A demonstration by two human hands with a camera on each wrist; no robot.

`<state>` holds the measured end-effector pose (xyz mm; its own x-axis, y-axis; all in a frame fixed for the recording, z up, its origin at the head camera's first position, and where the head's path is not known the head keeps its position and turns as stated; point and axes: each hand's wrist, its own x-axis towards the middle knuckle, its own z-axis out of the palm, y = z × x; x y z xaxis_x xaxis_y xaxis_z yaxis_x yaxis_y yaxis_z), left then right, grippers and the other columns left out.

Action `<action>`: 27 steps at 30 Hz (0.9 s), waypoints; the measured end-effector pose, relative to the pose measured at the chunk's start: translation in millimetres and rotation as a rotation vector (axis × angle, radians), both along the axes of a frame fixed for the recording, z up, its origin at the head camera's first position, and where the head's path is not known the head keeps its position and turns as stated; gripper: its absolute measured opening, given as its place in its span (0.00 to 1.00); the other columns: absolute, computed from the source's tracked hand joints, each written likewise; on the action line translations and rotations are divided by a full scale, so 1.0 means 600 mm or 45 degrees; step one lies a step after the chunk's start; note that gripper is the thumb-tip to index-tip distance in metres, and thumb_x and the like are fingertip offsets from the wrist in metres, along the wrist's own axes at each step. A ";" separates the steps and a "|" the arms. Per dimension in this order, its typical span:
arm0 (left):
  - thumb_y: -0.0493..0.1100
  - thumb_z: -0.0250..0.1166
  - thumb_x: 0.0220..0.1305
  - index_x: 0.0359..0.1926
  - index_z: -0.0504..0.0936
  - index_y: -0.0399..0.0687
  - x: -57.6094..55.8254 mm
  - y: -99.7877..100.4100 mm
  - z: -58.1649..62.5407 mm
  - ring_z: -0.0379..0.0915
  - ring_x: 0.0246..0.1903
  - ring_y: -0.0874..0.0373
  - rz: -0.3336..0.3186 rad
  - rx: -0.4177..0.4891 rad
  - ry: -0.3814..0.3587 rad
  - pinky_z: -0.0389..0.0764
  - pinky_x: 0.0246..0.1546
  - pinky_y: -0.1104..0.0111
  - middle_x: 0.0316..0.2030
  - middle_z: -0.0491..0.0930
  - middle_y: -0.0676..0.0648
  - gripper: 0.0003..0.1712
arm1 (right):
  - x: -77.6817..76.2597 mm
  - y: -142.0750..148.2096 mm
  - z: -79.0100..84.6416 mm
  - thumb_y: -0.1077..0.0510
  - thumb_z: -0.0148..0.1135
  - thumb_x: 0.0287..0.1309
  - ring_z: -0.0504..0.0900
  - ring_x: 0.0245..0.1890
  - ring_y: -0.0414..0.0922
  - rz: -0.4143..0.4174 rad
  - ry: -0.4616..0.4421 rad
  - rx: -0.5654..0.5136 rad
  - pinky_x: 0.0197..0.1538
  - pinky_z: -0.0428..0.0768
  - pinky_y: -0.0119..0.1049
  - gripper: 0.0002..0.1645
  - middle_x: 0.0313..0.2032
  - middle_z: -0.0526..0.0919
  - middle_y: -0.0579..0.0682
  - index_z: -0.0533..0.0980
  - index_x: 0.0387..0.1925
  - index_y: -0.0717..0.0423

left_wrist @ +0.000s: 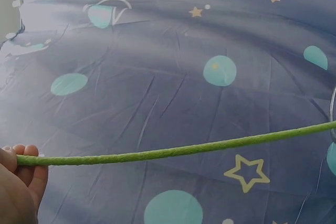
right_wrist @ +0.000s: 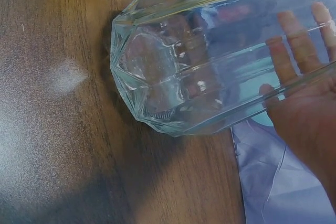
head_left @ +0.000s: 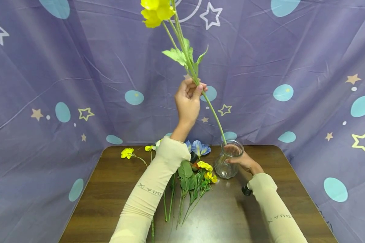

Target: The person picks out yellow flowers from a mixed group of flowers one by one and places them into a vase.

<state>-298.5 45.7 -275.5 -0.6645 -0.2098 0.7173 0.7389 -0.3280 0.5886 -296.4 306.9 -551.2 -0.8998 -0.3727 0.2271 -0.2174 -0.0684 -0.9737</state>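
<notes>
High over the table, my left hand [head_left: 188,104] pinches the green stem [head_left: 213,113] of a yellow flower [head_left: 155,12] between thumb and fingers. Light green leaves [head_left: 177,55] spread just above the grip. The stem slants down to the right, its lower end at the mouth of a clear glass vase [head_left: 226,168]. Around the vase's neck, my right hand [head_left: 247,162] holds it upright; its fingers [right_wrist: 294,45] show through the glass in the right wrist view. Thumb and fingertips meet the stem [left_wrist: 173,152] at the left edge of the left wrist view.
Several cut flowers lie on the brown wooden table [head_left: 103,199], among them a yellow flower [head_left: 127,153], a blue flower [head_left: 200,147] and an orange-yellow flower [head_left: 211,177]. My left sleeve [head_left: 152,189] covers some stems. A purple patterned curtain [head_left: 252,60] surrounds the table's back and sides.
</notes>
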 end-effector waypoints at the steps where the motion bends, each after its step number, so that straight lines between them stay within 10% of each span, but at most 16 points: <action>1: 0.23 0.64 0.66 0.46 0.75 0.20 0.001 0.002 -0.001 0.84 0.32 0.62 -0.004 -0.010 -0.004 0.87 0.42 0.60 0.36 0.83 0.27 0.10 | 0.000 0.000 0.000 0.81 0.66 0.47 0.78 0.52 0.40 0.004 0.004 -0.004 0.56 0.78 0.31 0.39 0.51 0.81 0.44 0.61 0.62 0.84; 14: 0.21 0.64 0.64 0.44 0.77 0.18 -0.006 0.034 -0.023 0.84 0.38 0.32 -0.114 -0.297 -0.072 0.87 0.43 0.61 0.36 0.83 0.25 0.09 | 0.004 0.001 0.001 0.83 0.64 0.48 0.80 0.49 0.39 0.016 -0.008 -0.020 0.53 0.80 0.31 0.36 0.50 0.81 0.46 0.64 0.60 0.82; 27: 0.26 0.65 0.66 0.45 0.82 0.29 -0.017 0.064 -0.064 0.87 0.37 0.47 -0.126 -0.602 -0.069 0.87 0.42 0.63 0.36 0.87 0.35 0.07 | 0.002 0.001 -0.002 0.83 0.66 0.45 0.81 0.50 0.40 -0.015 -0.019 -0.064 0.56 0.80 0.32 0.36 0.50 0.82 0.47 0.71 0.60 0.69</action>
